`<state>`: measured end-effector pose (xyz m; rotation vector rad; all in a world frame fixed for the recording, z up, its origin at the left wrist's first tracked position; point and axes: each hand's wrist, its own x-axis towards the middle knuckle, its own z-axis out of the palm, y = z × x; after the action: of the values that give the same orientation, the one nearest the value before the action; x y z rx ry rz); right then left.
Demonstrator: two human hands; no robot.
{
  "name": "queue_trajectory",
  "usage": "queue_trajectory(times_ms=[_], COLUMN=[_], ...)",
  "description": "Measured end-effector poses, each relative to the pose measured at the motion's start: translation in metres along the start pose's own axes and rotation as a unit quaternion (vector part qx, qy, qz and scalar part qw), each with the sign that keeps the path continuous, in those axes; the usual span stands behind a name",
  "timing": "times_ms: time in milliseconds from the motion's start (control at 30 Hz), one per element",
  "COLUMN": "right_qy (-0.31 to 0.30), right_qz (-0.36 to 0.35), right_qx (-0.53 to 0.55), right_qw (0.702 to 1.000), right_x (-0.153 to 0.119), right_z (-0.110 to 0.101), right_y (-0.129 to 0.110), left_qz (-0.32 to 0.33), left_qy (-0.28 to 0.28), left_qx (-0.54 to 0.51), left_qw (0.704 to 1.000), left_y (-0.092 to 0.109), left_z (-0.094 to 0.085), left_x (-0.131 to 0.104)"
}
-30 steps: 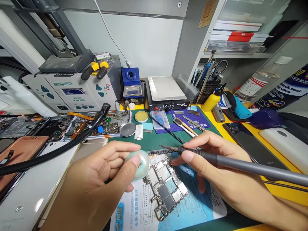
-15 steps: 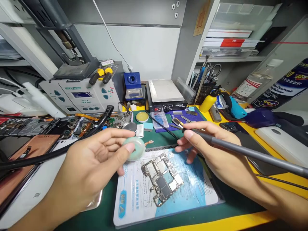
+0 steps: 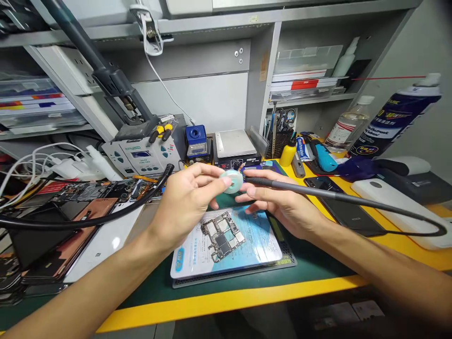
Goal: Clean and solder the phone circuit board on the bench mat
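Between thumb and fingers, my left hand (image 3: 187,197) pinches a pale green round spool (image 3: 233,182), raised above the back of the work pad. A bit of copper-coloured braid (image 3: 242,166) sticks up from the spool's upper right. My right hand (image 3: 282,202) is closed around a dark tool handle with a cable (image 3: 300,187); the tool's tip is hidden near the spool. Below both hands, a phone circuit board (image 3: 223,238) lies on a white and blue pad (image 3: 254,252).
Phones and parts (image 3: 84,188) crowd the left, with a black hose (image 3: 70,225) across them. A hot-air station (image 3: 141,157), blue soldering stand (image 3: 197,141) and heating plate (image 3: 235,143) stand behind. Bottles (image 3: 348,125) and a phone (image 3: 341,207) are at right.
The view has tilted up and widened. My left hand has brought the spool up and rightward, close to my right hand, which still holds the handle.
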<state>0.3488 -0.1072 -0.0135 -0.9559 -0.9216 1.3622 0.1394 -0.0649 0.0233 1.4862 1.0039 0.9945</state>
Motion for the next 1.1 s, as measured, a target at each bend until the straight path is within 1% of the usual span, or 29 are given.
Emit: queue_trajectory(times_ms=[100,200,267,333,400,500,567,633,733,800,867,967,1033,1100], right_qy=[0.005,0.017,0.021,0.023,0.027,0.041,0.050,0.055,0.059,0.062,0.065,0.068,0.069,0.071], right_qz=[-0.042,-0.073,-0.082,-0.087,-0.092,-0.098,-0.097,-0.096,-0.094,-0.094,-0.094,-0.095,-0.096,-0.097], right_qx=[0.023,0.035,0.038,0.038,0.035,0.025,0.019,0.013,0.005,0.000,-0.004,-0.008,-0.008,-0.008], right_qw=[0.999,0.997,0.996,0.995,0.995,0.994,0.994,0.994,0.994,0.994,0.993,0.993,0.993,0.993], right_x=[0.000,0.001,0.002,0.003,0.004,0.006,0.008,0.008,0.009,0.009,0.010,0.011,0.012,0.013], right_z=[0.000,-0.001,-0.003,-0.004,-0.006,-0.009,-0.010,-0.011,-0.010,-0.010,-0.011,-0.012,-0.012,-0.013], right_y=[0.002,0.003,0.003,0.002,0.000,-0.003,-0.003,-0.003,0.000,0.001,0.001,0.001,0.000,-0.001], left_qz=[0.015,0.021,0.023,0.027,0.038,0.054,0.042,0.028,0.029,0.033,0.036,0.041,0.044,0.048], left_qy=[-0.001,-0.003,0.000,0.005,0.007,-0.008,-0.042,-0.075,-0.104,-0.114,-0.118,-0.121,-0.113,-0.093], left_qx=[0.024,0.064,0.096,0.134,0.183,0.284,0.366,0.442,0.518,0.546,0.561,0.567,0.561,0.544], left_qw=[1.000,0.998,0.995,0.991,0.982,0.957,0.929,0.894,0.848,0.829,0.819,0.814,0.819,0.833], left_y=[-0.001,-0.002,-0.001,0.002,0.004,0.004,0.000,-0.006,-0.014,-0.016,-0.016,-0.018,-0.020,-0.020], left_z=[0.016,0.028,0.033,0.033,0.028,0.011,-0.002,-0.010,-0.013,-0.011,-0.009,-0.006,-0.006,-0.010], left_x=[0.001,-0.001,-0.001,-0.001,-0.004,-0.016,-0.028,-0.041,-0.052,-0.054,-0.053,-0.050,-0.049,-0.046])
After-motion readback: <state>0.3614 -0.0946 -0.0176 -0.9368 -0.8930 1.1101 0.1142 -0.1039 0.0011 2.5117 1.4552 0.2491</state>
